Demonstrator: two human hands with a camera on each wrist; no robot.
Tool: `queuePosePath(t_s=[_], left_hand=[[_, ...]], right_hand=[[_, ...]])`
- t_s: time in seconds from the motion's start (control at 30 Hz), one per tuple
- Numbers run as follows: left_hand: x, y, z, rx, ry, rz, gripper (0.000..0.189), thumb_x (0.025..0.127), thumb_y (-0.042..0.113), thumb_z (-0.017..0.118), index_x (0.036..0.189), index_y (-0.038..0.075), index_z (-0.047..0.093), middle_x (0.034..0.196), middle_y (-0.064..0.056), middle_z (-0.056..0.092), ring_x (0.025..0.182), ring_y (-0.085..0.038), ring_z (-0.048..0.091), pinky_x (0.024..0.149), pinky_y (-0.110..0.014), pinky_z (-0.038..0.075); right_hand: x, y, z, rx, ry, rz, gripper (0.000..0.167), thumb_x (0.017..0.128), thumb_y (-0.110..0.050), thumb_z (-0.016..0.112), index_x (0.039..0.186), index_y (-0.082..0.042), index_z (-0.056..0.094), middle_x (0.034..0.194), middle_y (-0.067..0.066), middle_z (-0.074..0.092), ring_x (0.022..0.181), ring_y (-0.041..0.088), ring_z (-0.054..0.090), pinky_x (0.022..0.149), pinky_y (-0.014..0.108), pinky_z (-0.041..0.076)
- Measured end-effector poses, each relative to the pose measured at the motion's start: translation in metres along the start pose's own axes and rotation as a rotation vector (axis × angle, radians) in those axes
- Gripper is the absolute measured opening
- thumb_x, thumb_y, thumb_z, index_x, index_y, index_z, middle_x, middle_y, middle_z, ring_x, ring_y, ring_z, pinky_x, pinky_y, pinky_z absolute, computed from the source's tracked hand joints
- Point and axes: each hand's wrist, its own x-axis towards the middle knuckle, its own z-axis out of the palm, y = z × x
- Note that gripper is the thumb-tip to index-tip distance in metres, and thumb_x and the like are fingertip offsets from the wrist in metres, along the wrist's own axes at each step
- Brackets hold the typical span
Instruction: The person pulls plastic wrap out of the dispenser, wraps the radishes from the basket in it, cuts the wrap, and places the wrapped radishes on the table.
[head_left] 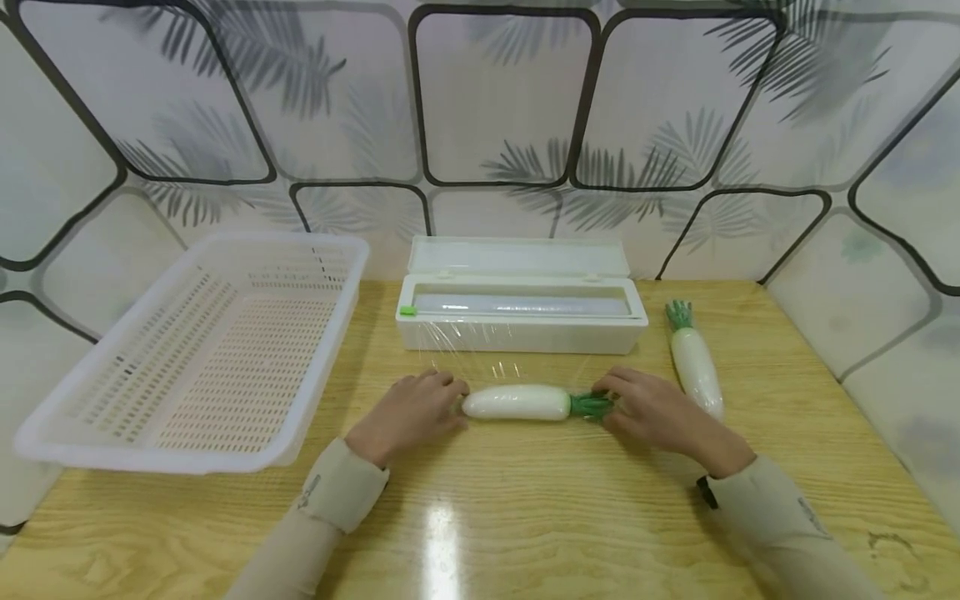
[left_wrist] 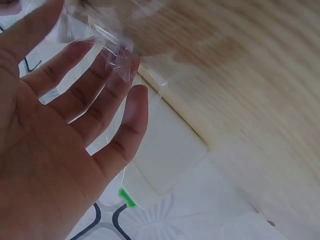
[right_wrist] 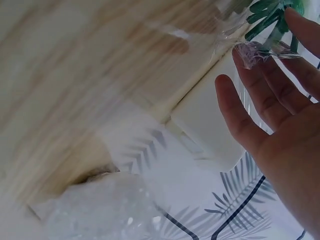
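In the head view a white radish (head_left: 517, 402) with green leaves (head_left: 591, 406) lies crosswise on cling film (head_left: 504, 369) drawn from a white dispenser box (head_left: 522, 336). My left hand (head_left: 416, 410) is at the radish's pale tip, its fingers bent. In the left wrist view, clear film (left_wrist: 117, 57) gathers at that hand's fingertips, near the thumb. My right hand (head_left: 652, 412) is at the leafy end. In the right wrist view, its bent fingers hold crumpled film (right_wrist: 250, 54) beside the green leaves (right_wrist: 272, 22).
A second radish (head_left: 696, 367), glossy as if wrapped, lies right of the box. On the left stands a white perforated basket (head_left: 307, 408). The box's clear lid (head_left: 517, 257) is raised, showing the film roll (head_left: 525, 305). A patterned backdrop (head_left: 502, 100) rises behind the wooden table (head_left: 570, 517).
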Motion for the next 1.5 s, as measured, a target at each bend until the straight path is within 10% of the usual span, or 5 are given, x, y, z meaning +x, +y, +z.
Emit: queuePosePath(t_s=[0.63, 1.03, 1.5], left_hand=[[0.011, -0.016, -0.006, -0.103, 0.124, 0.034, 0.038, 0.092, -0.007, 0.069, 0.126, 0.007, 0.064, 0.106, -0.014, 0.072, 0.089, -0.026, 0.07, 0.075, -0.036, 0.059], [0.02, -0.016, -0.008, -0.128, 0.047, -0.054, 0.034, 0.103, 0.017, 0.061, 0.132, 0.0, 0.063, 0.128, -0.016, 0.065, 0.118, -0.033, 0.062, 0.098, -0.047, 0.051], [0.034, -0.017, -0.007, -0.142, 0.097, -0.117, 0.025, 0.097, 0.002, 0.066, 0.121, -0.001, 0.071, 0.118, -0.017, 0.069, 0.111, -0.033, 0.063, 0.097, -0.044, 0.052]], right_hand=[[0.019, 0.012, -0.005, 0.198, -0.013, 0.145, 0.012, 0.098, 0.004, 0.061, 0.11, 0.005, 0.063, 0.095, 0.009, 0.069, 0.085, 0.025, 0.068, 0.071, 0.041, 0.056], [0.032, 0.015, -0.004, 0.317, 0.009, 0.324, 0.016, 0.101, 0.004, 0.055, 0.115, 0.01, 0.058, 0.079, 0.007, 0.064, 0.064, 0.011, 0.053, 0.055, 0.028, 0.045], [0.04, 0.01, -0.002, 0.159, 0.003, 0.321, 0.02, 0.097, -0.017, 0.07, 0.103, 0.002, 0.068, 0.084, 0.006, 0.065, 0.069, 0.016, 0.057, 0.064, 0.038, 0.05]])
